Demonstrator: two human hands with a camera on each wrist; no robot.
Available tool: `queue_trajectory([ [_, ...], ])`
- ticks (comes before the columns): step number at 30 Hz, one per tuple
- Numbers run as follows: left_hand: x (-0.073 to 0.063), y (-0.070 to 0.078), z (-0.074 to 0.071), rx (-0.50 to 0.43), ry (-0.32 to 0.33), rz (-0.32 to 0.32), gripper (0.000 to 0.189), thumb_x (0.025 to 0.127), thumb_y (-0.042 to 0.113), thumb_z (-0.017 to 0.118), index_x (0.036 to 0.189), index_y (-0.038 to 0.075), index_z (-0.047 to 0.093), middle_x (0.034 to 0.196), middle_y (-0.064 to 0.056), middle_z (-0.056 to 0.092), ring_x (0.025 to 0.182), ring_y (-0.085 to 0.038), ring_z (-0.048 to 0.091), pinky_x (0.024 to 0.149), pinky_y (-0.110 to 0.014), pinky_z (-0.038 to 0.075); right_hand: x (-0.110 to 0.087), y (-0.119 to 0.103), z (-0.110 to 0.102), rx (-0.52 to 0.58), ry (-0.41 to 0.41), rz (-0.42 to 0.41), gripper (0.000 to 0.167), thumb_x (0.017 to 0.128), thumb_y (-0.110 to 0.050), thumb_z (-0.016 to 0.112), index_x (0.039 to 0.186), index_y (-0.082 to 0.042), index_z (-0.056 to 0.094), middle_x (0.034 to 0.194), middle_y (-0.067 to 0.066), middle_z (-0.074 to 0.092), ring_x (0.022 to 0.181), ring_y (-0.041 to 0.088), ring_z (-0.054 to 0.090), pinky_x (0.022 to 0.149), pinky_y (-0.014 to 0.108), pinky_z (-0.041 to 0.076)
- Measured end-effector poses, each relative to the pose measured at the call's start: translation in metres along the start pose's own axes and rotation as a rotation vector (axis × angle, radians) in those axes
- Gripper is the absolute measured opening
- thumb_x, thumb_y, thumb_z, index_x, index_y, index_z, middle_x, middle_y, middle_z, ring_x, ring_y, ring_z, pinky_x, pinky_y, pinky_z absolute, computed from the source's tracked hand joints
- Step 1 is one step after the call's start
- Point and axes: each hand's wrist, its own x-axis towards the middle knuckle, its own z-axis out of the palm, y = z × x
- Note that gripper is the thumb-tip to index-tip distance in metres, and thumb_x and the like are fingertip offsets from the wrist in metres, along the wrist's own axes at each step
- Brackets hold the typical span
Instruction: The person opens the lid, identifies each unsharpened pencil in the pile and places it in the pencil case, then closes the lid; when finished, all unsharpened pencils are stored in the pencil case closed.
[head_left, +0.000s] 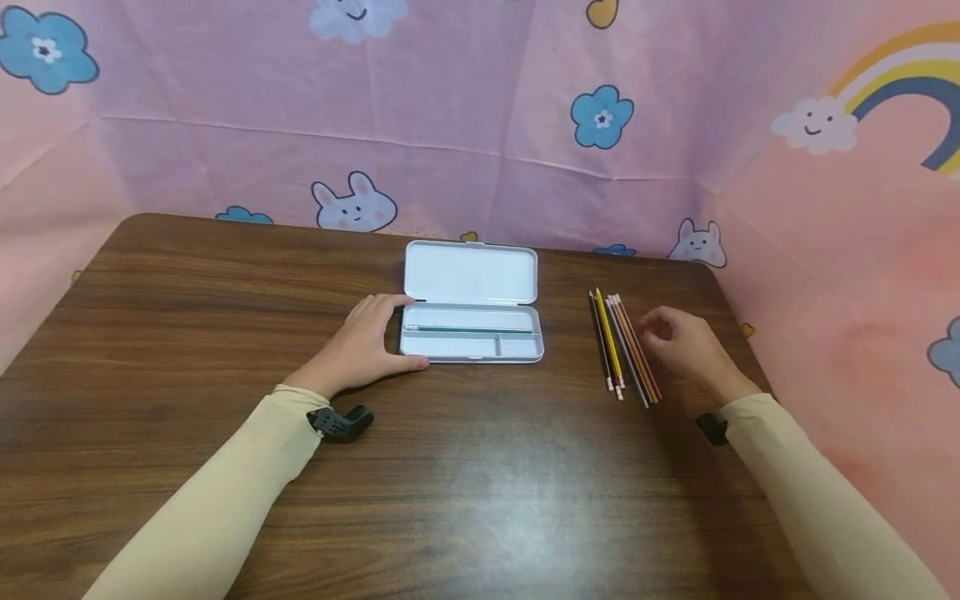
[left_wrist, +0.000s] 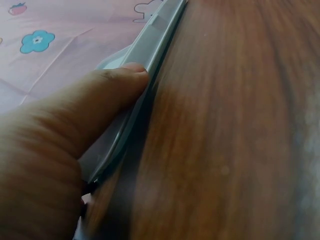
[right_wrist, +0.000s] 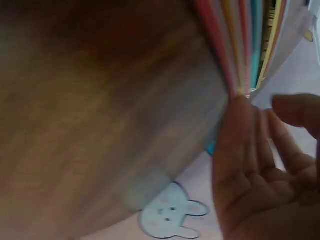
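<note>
A white metal pencil case [head_left: 450, 345] stands on the table with its lid [head_left: 471, 273] raised behind it. One green pencil [head_left: 472, 330] lies lengthwise inside. My left hand [head_left: 354, 346] holds the case at its left end, thumb on the front edge and fingers at the back corner. In the left wrist view the thumb [left_wrist: 117, 87] presses the rim. To the right, several pencils [head_left: 610, 340] in yellow, black, red and other colours lie side by side. Beside them hovers my right hand [head_left: 686, 343], fingers loosely bent and holding nothing, its fingertips close to the outermost reddish pencil.
The case and pencils share a dark brown wooden table [head_left: 480, 467]. Pink and lilac cloth [head_left: 450, 108] printed with flowers, rabbits and a rainbow hangs behind it and along the sides. Each wrist wears a black band; the left one [head_left: 341, 423] shows fully.
</note>
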Motion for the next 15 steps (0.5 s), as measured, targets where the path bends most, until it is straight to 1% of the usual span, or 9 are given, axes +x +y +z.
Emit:
queue_trajectory([
  [4,0.000,0.000,0.000,0.003,-0.009,0.004,0.100,0.081,0.058,0.083,0.157,0.011,0.037,0.154,-0.013,0.043,0.147,-0.033,0.034,0.124,-0.059,0.019,-0.009,0.014,0.001,0.086,-0.117,0.115,0.033,0.103,-0.017,0.062,0.129,0.001,0.059,0.118,0.023,0.067,0.092,0.029,0.069,0.073,0.039,0.061],
  [7,0.000,0.000,0.001,0.003,-0.010,0.003,0.101,0.081,0.059,0.083,0.157,0.011,0.038,0.154,-0.013,0.043,0.148,-0.033,0.034,0.124,-0.059,0.018,-0.011,0.017,0.004,0.161,-0.179,0.166,0.035,0.103,-0.017,0.064,0.131,0.002,0.056,0.118,0.025,0.065,0.088,0.025,0.068,0.068,0.036,0.063],
  [10,-0.001,-0.001,0.001,0.007,-0.008,0.002,0.101,0.080,0.060,0.083,0.157,0.012,0.037,0.155,-0.013,0.043,0.148,-0.033,0.033,0.125,-0.058,0.017,-0.011,0.017,0.006,0.177,-0.201,0.174,0.033,0.103,-0.016,0.064,0.130,0.002,0.057,0.116,0.024,0.066,0.089,0.023,0.067,0.068,0.036,0.062],
  [15,0.000,-0.002,0.001,0.010,-0.003,0.003,0.102,0.080,0.062,0.082,0.157,0.012,0.037,0.155,-0.013,0.043,0.148,-0.033,0.033,0.124,-0.059,0.017,-0.010,0.015,0.008,0.161,-0.195,0.173,0.031,0.102,-0.014,0.064,0.129,0.002,0.057,0.114,0.022,0.066,0.088,0.022,0.067,0.067,0.035,0.062],
])
